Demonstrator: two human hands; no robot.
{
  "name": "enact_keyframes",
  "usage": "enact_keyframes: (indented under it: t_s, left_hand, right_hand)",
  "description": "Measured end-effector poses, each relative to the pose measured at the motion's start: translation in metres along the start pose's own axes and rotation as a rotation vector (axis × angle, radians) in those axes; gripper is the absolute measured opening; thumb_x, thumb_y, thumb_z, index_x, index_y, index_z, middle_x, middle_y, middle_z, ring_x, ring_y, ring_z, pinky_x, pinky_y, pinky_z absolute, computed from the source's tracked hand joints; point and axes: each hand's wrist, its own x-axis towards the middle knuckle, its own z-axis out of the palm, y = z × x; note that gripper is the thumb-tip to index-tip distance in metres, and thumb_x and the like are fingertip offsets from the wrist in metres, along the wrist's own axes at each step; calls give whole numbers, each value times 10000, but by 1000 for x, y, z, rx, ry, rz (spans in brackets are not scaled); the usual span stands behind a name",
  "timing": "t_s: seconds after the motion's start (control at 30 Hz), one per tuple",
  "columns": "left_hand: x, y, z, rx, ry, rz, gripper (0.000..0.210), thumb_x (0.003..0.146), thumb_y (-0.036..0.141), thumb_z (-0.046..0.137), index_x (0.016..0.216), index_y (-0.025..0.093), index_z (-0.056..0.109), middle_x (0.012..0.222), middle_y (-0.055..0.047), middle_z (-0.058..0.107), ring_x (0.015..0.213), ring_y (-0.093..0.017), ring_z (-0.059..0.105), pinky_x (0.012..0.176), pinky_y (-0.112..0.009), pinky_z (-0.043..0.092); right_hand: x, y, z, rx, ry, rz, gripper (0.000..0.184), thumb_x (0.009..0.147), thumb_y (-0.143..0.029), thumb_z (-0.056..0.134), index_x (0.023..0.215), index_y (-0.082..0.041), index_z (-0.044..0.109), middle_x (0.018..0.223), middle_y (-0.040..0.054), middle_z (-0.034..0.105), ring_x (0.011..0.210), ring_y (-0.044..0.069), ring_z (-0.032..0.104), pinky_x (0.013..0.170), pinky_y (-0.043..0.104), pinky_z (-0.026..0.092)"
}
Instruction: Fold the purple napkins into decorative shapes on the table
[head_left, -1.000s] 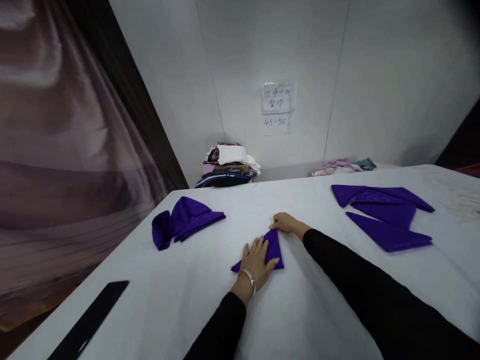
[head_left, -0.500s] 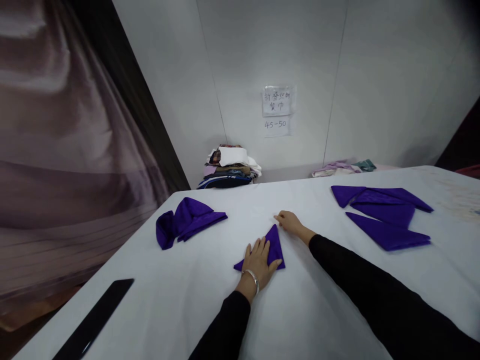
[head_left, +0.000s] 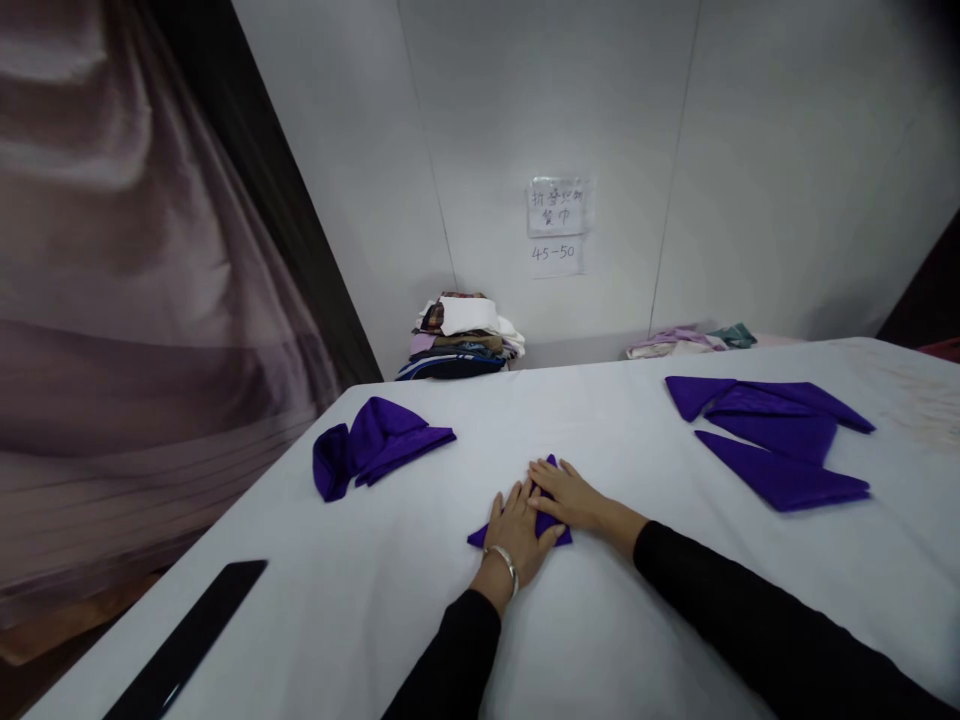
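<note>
A purple cloth napkin (head_left: 551,522), folded into a triangle, lies on the white-covered table with its tip pointing away from me. My left hand (head_left: 519,535), with a bracelet at the wrist, rests flat on the napkin's left part, fingers spread. My right hand (head_left: 568,496) lies flat over its upper right part, fingers stretched out and touching my left fingers. Both hands hide much of the cloth; its tip and lower corners show.
More folded purple napkins (head_left: 386,440) lie at the left, and several others (head_left: 780,480) at the right. A flat black strip (head_left: 195,630) is near the left edge. Stacked clothes (head_left: 465,340) and loose fabric (head_left: 679,342) are behind the table (head_left: 360,600), before a wall with paper signs (head_left: 556,208).
My right hand has come down and toward me from beyond the tip, its pinched fingers now laid flat on the napkin. My left hand has stayed in place.
</note>
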Motion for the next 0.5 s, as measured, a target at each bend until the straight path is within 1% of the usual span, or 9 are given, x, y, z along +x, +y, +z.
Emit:
enact_keyframes:
  t_s: [0.1, 0.23, 0.33, 0.5]
  left_hand:
    - [0, 2, 1, 7, -8, -6, 745, 798, 647, 193, 1389, 196, 156, 1465, -50, 180, 1337, -241, 131, 1075, -490, 120]
    - [-7, 2, 4, 19, 26, -67, 800, 783, 674, 170, 1380, 142, 192, 1457, -86, 201, 1340, -249, 108, 1076, -495, 96]
    - [-20, -3, 2, 34, 30, -107, 807, 785, 672, 170, 1373, 121, 211, 1456, -102, 200, 1340, -253, 106, 1078, -489, 96]
    - [-53, -17, -7, 35, -14, -183, 781, 808, 638, 169, 1381, 107, 178, 1458, -101, 188, 1343, -242, 94, 1085, -462, 103]
  right_hand:
    - [1, 4, 7, -45, 32, 29, 665, 865, -589, 223, 1378, -168, 260, 1440, 93, 209, 1328, 223, 122, 1052, 458, 39]
    - [2, 8, 14, -94, 27, 44, 667, 858, -595, 237, 1384, -184, 240, 1442, 94, 205, 1329, 231, 114, 1044, 481, 45]
    - [2, 10, 15, -107, 29, 32, 655, 861, -593, 229, 1385, -199, 238, 1441, 86, 215, 1328, 232, 123, 1043, 488, 49]
    - [1, 12, 16, -115, 19, 9, 659, 855, -609, 224, 1380, -212, 254, 1440, 79, 218, 1325, 245, 135, 1040, 506, 48]
